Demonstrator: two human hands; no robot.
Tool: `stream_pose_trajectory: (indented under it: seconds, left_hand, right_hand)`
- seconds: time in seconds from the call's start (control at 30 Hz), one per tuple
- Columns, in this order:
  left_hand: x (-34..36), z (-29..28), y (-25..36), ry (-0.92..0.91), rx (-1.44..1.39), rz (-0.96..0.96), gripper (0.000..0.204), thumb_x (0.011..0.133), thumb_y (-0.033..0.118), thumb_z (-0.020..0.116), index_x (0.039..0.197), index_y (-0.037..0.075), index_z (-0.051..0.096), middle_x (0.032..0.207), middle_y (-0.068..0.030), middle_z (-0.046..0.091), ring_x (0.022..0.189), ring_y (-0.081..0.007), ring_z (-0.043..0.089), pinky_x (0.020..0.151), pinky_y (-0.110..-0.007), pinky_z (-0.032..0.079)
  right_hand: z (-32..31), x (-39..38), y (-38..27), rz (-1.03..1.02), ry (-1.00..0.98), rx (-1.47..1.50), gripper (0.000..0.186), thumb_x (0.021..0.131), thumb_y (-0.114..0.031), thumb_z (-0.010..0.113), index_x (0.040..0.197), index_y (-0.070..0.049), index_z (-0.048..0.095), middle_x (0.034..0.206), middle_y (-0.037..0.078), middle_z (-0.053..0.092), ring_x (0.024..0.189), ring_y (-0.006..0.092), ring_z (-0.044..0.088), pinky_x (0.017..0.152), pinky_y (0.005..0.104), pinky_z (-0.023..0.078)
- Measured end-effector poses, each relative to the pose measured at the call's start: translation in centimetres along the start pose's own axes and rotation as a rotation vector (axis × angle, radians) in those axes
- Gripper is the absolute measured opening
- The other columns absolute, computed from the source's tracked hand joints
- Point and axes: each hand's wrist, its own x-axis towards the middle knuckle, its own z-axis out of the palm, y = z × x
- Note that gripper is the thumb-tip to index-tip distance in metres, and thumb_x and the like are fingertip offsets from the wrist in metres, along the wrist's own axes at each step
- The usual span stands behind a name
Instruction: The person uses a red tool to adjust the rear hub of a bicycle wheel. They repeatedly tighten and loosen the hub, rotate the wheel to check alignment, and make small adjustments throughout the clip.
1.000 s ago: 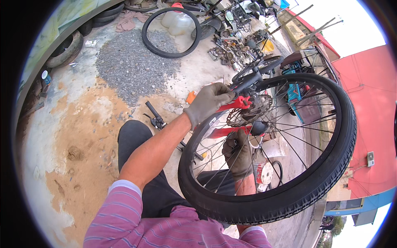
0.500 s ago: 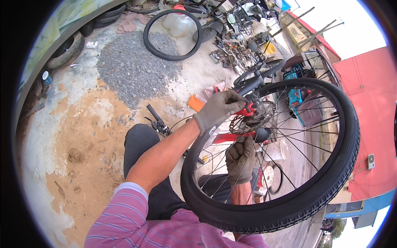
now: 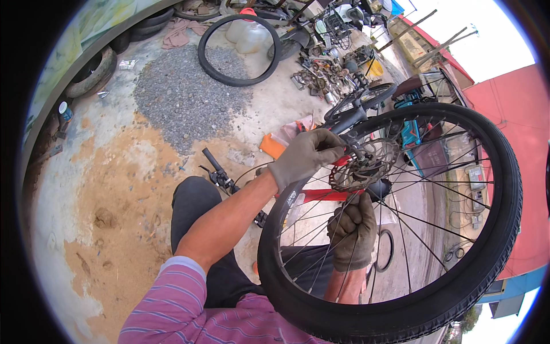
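Observation:
A bicycle wheel with a black tyre stands tilted before me, a disc rotor at its hub. My gloved left hand pinches at the red fork end beside the rotor; its fingertips are partly hidden. Seen through the spokes, my gloved right hand is closed just under the hub, by the red fork leg; what its curled fingers hold is unclear. A handlebar with a brake lever lies below, near my left knee.
A loose tyre lies by gravel and a plastic jug. Old tyres line the left wall. Metal parts are heaped at the back. A teal vehicle stands right, near a pink wall.
The wheel has shifted to the right. Both hands have moved rightward with it, and my left hand has also dropped slightly.

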Motion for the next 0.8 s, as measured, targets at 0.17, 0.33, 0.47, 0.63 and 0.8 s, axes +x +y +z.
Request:
stream_pose_trajectory:
  seconds: [0.17, 0.33, 0.47, 0.63, 0.8]
  left_hand:
    - [-0.1, 0.9, 1.5, 0.039, 0.164, 0.226, 0.02, 0.092, 0.01, 0.074, 0.107, -0.003, 0.071, 0.118, -0.012, 0.071, 0.107, -0.0156, 0.067, 0.096, -0.031, 0.053]
    - [-1.0, 1.7, 2.6, -0.026, 0.076, 0.253, 0.022, 0.089, 0.009, 0.078, 0.106, -0.004, 0.071, 0.114, -0.0132, 0.073, 0.107, -0.0179, 0.069, 0.095, -0.032, 0.055]
    - [-1.6, 2.0, 3.1, 0.008, 0.139, 0.303, 0.024, 0.089, 0.01, 0.079, 0.107, -0.003, 0.072, 0.109, -0.0116, 0.075, 0.103, -0.0163, 0.07, 0.092, -0.031, 0.057]
    - [-2.3, 2.6, 2.9, 0.043, 0.238, 0.305, 0.026, 0.089, 0.011, 0.08, 0.111, 0.001, 0.072, 0.109, -0.0092, 0.075, 0.102, -0.0131, 0.07, 0.09, -0.029, 0.056]
    - [-1.8, 2.4, 1.7, -0.022, 0.014, 0.23, 0.026, 0.092, 0.007, 0.077, 0.116, 0.002, 0.07, 0.113, -0.0076, 0.073, 0.104, -0.0135, 0.069, 0.092, -0.03, 0.057]
  right_hand:
    - [0.3, -0.9, -0.8, -0.03, 0.069, -0.098, 0.023, 0.11, -0.031, 0.052, 0.107, -0.011, 0.063, 0.059, -0.011, 0.027, 0.044, 0.003, 0.021, 0.038, 0.022, 0.016]
    - [0.2, -1.2, -0.3, -0.019, 0.026, -0.099, 0.019, 0.109, -0.031, 0.056, 0.103, -0.013, 0.061, 0.061, -0.01, 0.027, 0.047, 0.0032, 0.021, 0.043, 0.022, 0.018]
    - [0.1, -1.4, -0.2, -0.024, 0.02, -0.113, 0.019, 0.109, -0.031, 0.056, 0.104, -0.013, 0.061, 0.061, -0.01, 0.028, 0.047, 0.0033, 0.021, 0.042, 0.022, 0.017]
    - [-0.4, -1.7, -0.2, -0.029, 0.01, -0.121, 0.021, 0.109, -0.031, 0.056, 0.111, -0.011, 0.061, 0.062, -0.009, 0.03, 0.047, 0.0037, 0.023, 0.042, 0.0223, 0.017]
    - [-1.0, -1.7, -0.4, -0.01, -0.057, -0.076, 0.024, 0.109, -0.032, 0.055, 0.116, -0.009, 0.061, 0.063, -0.009, 0.032, 0.047, 0.0039, 0.025, 0.042, 0.0224, 0.018]
